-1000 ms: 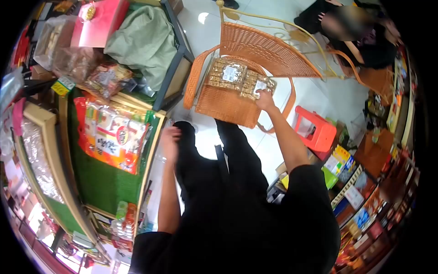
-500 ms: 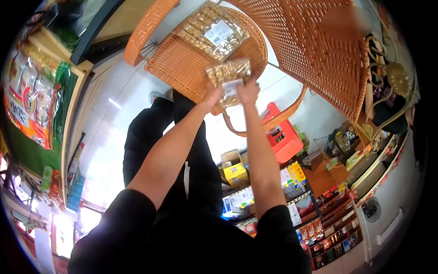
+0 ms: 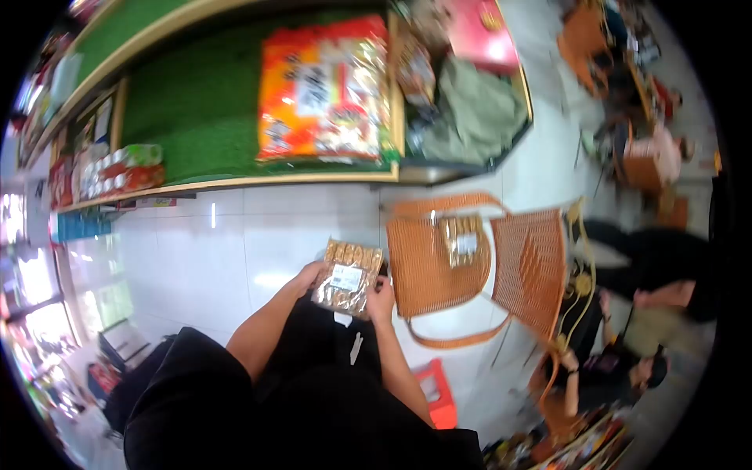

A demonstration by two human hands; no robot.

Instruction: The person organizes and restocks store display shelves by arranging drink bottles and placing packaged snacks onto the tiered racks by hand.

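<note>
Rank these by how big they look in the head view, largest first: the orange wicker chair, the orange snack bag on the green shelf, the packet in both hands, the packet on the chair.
1. Orange wicker chair
2. Orange snack bag
3. Held packet, though it sits nearer the camera
4. Packet on the chair

The see-through plastic packet of golden-brown snacks (image 3: 348, 276) has a white label with dark print. The woven wicker chair (image 3: 439, 262) is orange with a tiny criss-cross weave. The flat shelf mat (image 3: 196, 102) is grass green. The big shiny snack bag (image 3: 325, 86) is orange and red with white patches. The small plastic stool (image 3: 437, 395) is red. The floor tiles (image 3: 196, 258) are white.
</note>
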